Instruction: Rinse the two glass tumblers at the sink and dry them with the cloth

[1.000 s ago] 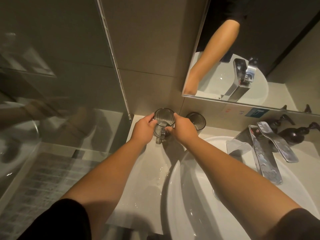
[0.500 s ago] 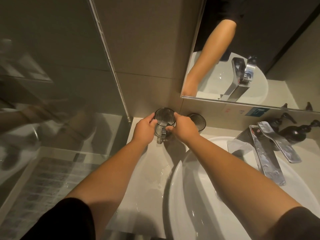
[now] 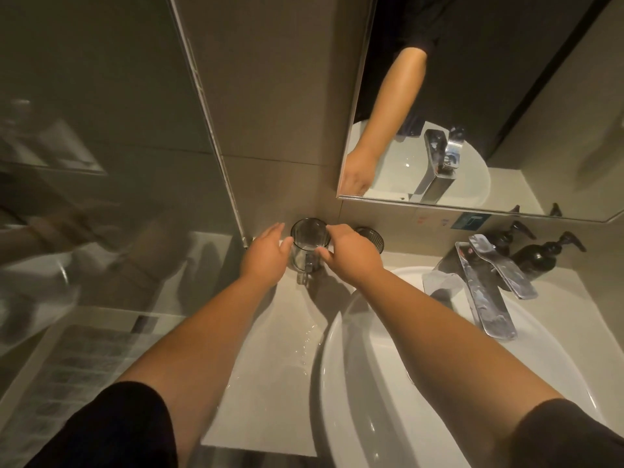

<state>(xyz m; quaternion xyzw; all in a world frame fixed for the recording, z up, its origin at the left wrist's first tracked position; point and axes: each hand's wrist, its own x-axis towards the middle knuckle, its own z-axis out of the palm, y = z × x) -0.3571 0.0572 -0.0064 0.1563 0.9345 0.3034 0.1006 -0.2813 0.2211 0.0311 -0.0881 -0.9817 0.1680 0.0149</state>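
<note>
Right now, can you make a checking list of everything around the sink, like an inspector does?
Surface: pale counter, wet drops near the basin edge.
Job's things: clear glass upright at the back corner, between both hands; ribbed glass behind the right hand, by the wall. Cloth: nothing seen.
Clutter: two dark pump bottles behind the tap.
Hands: left hand open, fingers straight beside the clear glass; right hand curled at the glass's other side, contact unclear.
Cables: nothing seen.
Surroundings: mirror above, glass panel left, tiled wall between.
</note>
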